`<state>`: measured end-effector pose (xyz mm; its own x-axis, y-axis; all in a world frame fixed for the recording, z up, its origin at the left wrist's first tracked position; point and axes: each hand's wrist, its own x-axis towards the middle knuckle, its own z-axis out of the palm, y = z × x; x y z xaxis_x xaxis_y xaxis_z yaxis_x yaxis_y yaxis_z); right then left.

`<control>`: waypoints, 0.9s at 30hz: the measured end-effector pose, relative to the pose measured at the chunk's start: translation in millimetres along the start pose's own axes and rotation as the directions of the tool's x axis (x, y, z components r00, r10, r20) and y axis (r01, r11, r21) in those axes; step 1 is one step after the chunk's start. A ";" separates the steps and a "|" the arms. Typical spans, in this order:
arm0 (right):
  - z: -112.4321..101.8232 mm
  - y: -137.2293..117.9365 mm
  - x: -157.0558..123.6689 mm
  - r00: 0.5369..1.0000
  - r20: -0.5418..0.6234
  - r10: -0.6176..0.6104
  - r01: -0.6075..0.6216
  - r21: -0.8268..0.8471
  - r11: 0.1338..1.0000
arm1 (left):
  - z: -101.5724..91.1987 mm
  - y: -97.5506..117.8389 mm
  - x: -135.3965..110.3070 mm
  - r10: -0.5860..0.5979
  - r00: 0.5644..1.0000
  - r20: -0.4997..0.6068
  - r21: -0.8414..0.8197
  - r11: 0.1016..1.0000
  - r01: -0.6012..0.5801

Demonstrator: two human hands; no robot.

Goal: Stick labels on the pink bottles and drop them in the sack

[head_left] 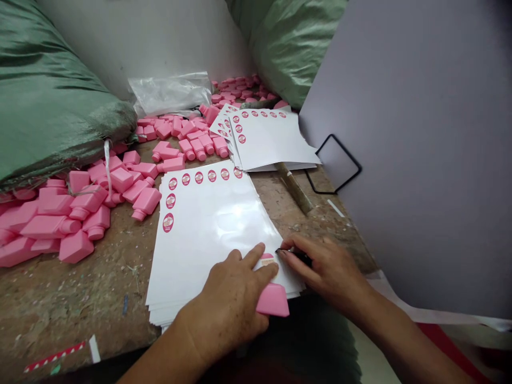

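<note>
My left hand is closed around a pink plastic bottle lying on its side at the near right corner of the label sheets. Its fingertips press by a small pink and cream oval label, which seems to lie on the bottle's face. Just right of it, my right hand pinches a slim black pointed tool; most of it is hidden by the fingers. Under my left hand is a stack of white label sheets, with oval pink stickers along the far and left edges.
Loose pink bottles pile up on the worn wooden table. A second sheet stack lies farther back, beside a stick and a black wire frame. Green sacks and a grey panel flank the table.
</note>
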<state>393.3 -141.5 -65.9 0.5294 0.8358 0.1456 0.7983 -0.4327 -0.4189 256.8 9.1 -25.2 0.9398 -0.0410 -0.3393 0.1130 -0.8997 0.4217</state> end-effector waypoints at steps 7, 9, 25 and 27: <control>-1.2 -5.7 -7.0 0.996 0.050 0.073 -0.074 0.011 0.997 | 6.4 1.0 -5.2 0.000 1.000 -0.020 0.018 1.000 0.000; 1.4 -5.1 -8.3 0.995 0.047 0.092 -0.092 0.008 0.996 | 6.0 1.6 -5.2 -0.001 1.000 -0.011 0.016 1.000 0.002; 6.8 -7.4 -7.2 0.996 -0.009 0.088 -0.089 -0.038 0.995 | 6.0 0.9 -3.2 -0.004 1.000 0.010 -0.020 1.000 0.004; 7.5 -7.0 -7.6 0.996 -0.008 0.088 -0.088 -0.050 0.995 | 6.1 0.7 -3.1 -0.007 1.000 0.000 -0.022 1.000 0.007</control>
<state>381.4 -142.3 -70.8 0.5998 0.7918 0.1151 0.7619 -0.5212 -0.3844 251.9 6.0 -29.0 0.9389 -0.0344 -0.3425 0.1272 -0.8900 0.4380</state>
